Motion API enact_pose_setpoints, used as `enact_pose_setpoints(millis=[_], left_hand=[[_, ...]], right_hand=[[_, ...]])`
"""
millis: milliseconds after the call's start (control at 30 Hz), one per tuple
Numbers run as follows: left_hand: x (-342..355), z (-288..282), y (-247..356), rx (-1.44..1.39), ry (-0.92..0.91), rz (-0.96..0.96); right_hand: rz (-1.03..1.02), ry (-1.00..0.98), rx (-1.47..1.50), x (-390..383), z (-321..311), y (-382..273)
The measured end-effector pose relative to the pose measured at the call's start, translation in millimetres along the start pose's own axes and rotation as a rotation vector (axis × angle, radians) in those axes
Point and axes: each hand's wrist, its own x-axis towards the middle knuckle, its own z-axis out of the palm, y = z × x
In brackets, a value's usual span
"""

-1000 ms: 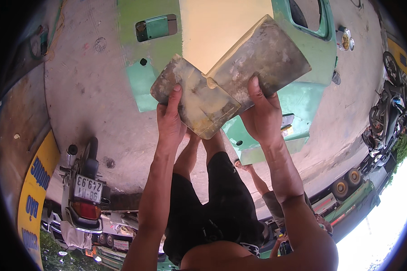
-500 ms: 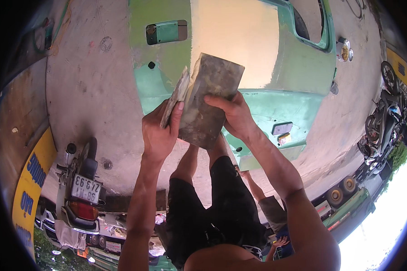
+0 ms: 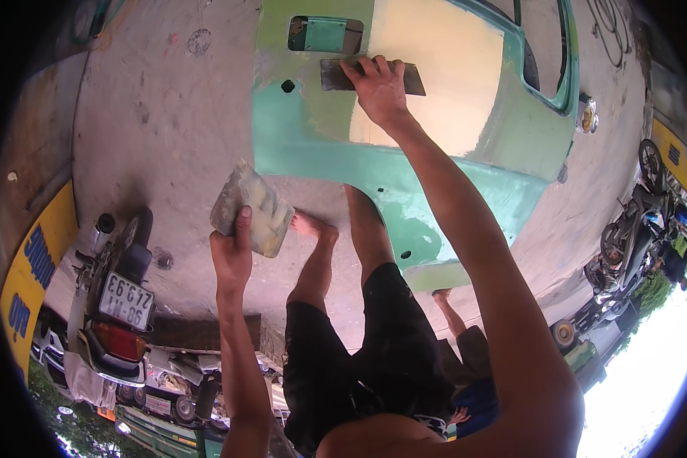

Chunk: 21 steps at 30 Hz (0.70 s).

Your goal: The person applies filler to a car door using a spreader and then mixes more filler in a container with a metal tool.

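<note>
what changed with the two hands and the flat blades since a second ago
The right hand took its spreader blade away from the other and now presses it flat on the green car door panel. The left hand dropped lower, holding the putty-smeared board alone. The door panel and the parked motorbike stayed put.

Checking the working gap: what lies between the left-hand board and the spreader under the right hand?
In the head view, green door panel and bare concrete lie between board and spreader.

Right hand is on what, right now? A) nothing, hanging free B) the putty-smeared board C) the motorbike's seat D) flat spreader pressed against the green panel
D: the right hand presses a flat spreader against the green panel; the left hand holds the putty-smeared board.
</note>
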Motion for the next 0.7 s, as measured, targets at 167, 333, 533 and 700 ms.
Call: enact_pose_setpoints(millis=[167,333,533,700], left_hand=[[4,-11,-3,-0.011,-0.059,-0.077],[3,-14,-13,-0.006,-0.128,-0.126],[1,-17,-8,-0.06,-0.03,0.004],[-2,-24,-8,-0.116,0.018,-0.004]], right_hand=[[0.008,-0.029,-0.059,1,5,-8],[0.037,-0.046,-0.007,-18,4,-26],[-0.003,-0.077,0.106,-107,0,-72],[-0.05,-0.215,0.111,-152,-1,-69]])
